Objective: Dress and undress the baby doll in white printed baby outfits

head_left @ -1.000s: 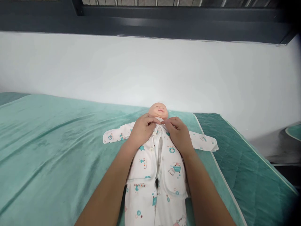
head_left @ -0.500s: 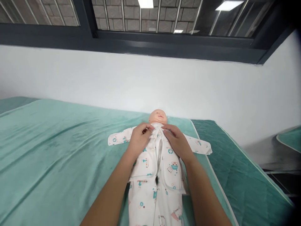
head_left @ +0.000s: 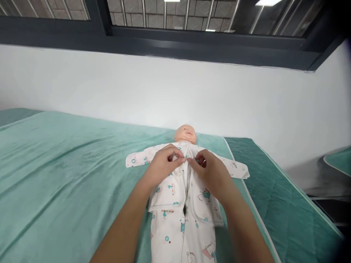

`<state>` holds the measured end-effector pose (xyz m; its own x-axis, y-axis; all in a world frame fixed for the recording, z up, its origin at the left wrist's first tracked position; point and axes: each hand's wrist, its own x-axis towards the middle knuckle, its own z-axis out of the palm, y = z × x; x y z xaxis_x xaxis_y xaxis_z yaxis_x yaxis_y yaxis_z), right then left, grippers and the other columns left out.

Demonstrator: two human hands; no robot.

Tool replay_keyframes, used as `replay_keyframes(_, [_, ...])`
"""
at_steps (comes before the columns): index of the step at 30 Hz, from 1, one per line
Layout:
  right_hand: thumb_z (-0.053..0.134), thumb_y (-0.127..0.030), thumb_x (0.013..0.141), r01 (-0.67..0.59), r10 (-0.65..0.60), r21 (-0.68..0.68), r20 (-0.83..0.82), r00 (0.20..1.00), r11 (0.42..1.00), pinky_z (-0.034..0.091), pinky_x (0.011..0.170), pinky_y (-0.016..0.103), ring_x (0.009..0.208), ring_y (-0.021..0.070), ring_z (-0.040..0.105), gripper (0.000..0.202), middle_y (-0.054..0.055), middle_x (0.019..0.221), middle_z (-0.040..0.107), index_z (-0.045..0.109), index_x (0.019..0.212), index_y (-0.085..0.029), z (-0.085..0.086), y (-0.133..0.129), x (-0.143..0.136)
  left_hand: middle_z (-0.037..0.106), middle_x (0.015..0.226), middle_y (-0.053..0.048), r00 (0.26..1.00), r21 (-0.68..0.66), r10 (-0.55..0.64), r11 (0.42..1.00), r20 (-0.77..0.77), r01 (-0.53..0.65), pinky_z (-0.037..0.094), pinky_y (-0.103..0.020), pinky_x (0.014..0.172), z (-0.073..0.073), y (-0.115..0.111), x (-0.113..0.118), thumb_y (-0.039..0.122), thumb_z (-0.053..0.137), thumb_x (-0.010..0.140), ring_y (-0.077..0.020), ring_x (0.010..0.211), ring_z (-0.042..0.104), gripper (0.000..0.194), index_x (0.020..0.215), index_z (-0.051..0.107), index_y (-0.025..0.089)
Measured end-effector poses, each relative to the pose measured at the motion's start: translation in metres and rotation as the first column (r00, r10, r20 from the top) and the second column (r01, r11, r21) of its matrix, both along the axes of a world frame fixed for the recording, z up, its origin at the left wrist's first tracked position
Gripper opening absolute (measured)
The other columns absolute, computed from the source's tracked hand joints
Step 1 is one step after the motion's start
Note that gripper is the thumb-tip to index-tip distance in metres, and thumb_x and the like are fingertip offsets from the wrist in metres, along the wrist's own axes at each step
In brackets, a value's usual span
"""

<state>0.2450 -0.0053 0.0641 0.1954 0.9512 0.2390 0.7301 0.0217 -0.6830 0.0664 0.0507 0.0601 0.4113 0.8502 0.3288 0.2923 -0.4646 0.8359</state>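
A baby doll (head_left: 185, 133) lies on its back, head toward the wall, dressed in a white printed baby jacket (head_left: 170, 191) and matching trousers (head_left: 168, 237). The jacket's sleeves stretch out to both sides. At the upper chest, my left hand (head_left: 166, 162) pinches the front edge of the jacket between thumb and fingers. Facing it, my right hand (head_left: 210, 168) pinches the other front edge, the two thumbs almost meeting. Below my hands the front panels lie close together with a narrow gap. Whatever fastener is between my fingertips is too small to make out.
A light green sheet (head_left: 68, 164) with creases covers the bed. To the right lies a darker green quilted pad (head_left: 276, 193). Behind are a white wall (head_left: 137, 91) and a dark window frame (head_left: 192, 45) with metal bars. Another green-covered surface (head_left: 340, 160) shows at far right.
Both hands have moved down from the collar to the upper chest and closer together. The jacket's front edges have come nearer each other. The view has tilted slightly downward.
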Motion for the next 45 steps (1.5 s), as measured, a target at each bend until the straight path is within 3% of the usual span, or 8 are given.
replay_keyframes(8, [0.051, -0.034, 0.085, 0.026, -0.023, -0.016, 0.157, 0.987, 1.000, 0.027, 0.053, 0.028, 0.058, 0.0168, 0.047, 0.015, 0.000, 0.067, 0.058, 0.047, 0.074, -0.025, 0.006, -0.012, -0.009, 0.054, 0.069, 0.003, 0.999, -0.129, 0.016, 0.991, -0.035, -0.021, 0.033, -0.025, 0.057, 0.011, -0.009, 0.004, 0.039, 0.058, 0.087, -0.0117, 0.061, 0.044, 0.020, 0.079, 0.060, 0.020])
replay_keyframes(13, [0.055, -0.034, 0.083, 0.019, -0.020, -0.007, -0.178, 0.984, 1.000, 0.034, 0.055, 0.028, 0.059, 0.0155, 0.050, 0.015, -0.002, 0.064, 0.059, 0.057, 0.072, -0.024, 0.002, -0.009, -0.004, 0.058, 0.073, 0.002, 0.999, -0.110, 0.038, 0.993, 0.033, -0.034, 0.038, -0.025, 0.062, 0.018, -0.022, 0.019, 0.036, 0.056, 0.088, -0.0128, 0.066, 0.049, 0.018, 0.082, 0.060, 0.020])
replay_keyframes(17, [0.060, -0.041, 0.083, -0.055, 0.028, -0.043, -0.472, 0.881, 0.998, 0.032, 0.050, 0.026, 0.052, 0.0114, 0.042, 0.021, -0.005, 0.061, 0.051, 0.061, 0.073, -0.022, -0.003, -0.007, 0.003, 0.060, 0.073, 0.001, 0.999, -0.107, 0.049, 0.993, 0.017, -0.047, 0.038, -0.025, 0.062, 0.014, -0.023, 0.024, 0.036, 0.057, 0.087, -0.0134, 0.067, 0.051, 0.019, 0.079, 0.062, 0.020])
replay_keyframes(21, [0.064, -0.041, 0.082, -0.082, 0.059, -0.009, -0.605, 0.794, 0.997, 0.033, 0.053, 0.025, 0.055, 0.0102, 0.042, 0.020, -0.005, 0.064, 0.051, 0.065, 0.079, -0.021, -0.004, -0.008, 0.003, 0.061, 0.076, 0.001, 0.999, -0.172, 0.022, 0.985, 0.029, -0.017, 0.039, -0.025, 0.063, 0.009, -0.019, 0.018, 0.038, 0.058, 0.087, -0.0136, 0.070, 0.052, 0.019, 0.084, 0.064, 0.020])
replay_keyframes(27, [0.066, -0.040, 0.081, -0.084, 0.051, -0.032, -0.568, 0.821, 0.996, 0.034, 0.055, 0.024, 0.061, 0.0113, 0.046, 0.020, -0.002, 0.068, 0.057, 0.068, 0.083, -0.020, -0.001, -0.009, 0.001, 0.062, 0.081, 0.000, 0.996, -0.217, -0.066, 0.973, 0.063, 0.078, 0.040, -0.026, 0.067, 0.010, -0.014, 0.011, 0.038, 0.057, 0.089, -0.0141, 0.074, 0.054, 0.020, 0.087, 0.064, 0.020])
replay_keyframes(34, [0.065, -0.037, 0.080, -0.112, 0.097, 0.006, -0.559, 0.824, 0.994, 0.042, 0.061, 0.025, 0.069, 0.0138, 0.055, 0.019, 0.000, 0.078, 0.066, 0.071, 0.090, -0.022, -0.007, -0.008, 0.002, 0.064, 0.086, -0.001, 0.996, -0.230, -0.053, 0.971, 0.068, 0.067, 0.041, -0.026, 0.069, 0.009, -0.013, 0.012, 0.039, 0.059, 0.088, -0.0150, 0.078, 0.055, 0.020, 0.087, 0.065, 0.020])
replay_keyframes(41, [0.066, -0.040, 0.079, -0.177, 0.128, -0.016, -0.628, 0.768, 0.984, 0.036, 0.042, 0.022, 0.055, 0.0104, 0.045, 0.029, -0.001, 0.073, 0.059, 0.071, 0.101, -0.021, -0.006, -0.013, 0.000, 0.062, 0.083, 0.000, 0.993, -0.260, -0.030, 0.964, 0.115, 0.059, 0.042, -0.026, 0.070, 0.008, -0.014, 0.014, 0.036, 0.064, 0.085, -0.0130, 0.077, 0.055, 0.017, 0.088, 0.062, 0.019])
replay_keyframes(45, [0.067, -0.035, 0.078, -0.181, 0.161, 0.023, -0.576, 0.802, 0.983, 0.040, 0.047, 0.022, 0.059, 0.0108, 0.050, 0.024, -0.001, 0.075, 0.061, 0.070, 0.097, -0.021, -0.005, -0.013, -0.003, 0.061, 0.082, 0.000, 0.987, -0.273, -0.058, 0.957, 0.151, 0.098, 0.042, -0.025, 0.068, 0.007, -0.013, 0.013, 0.036, 0.066, 0.084, -0.0121, 0.075, 0.054, 0.018, 0.089, 0.060, 0.019])
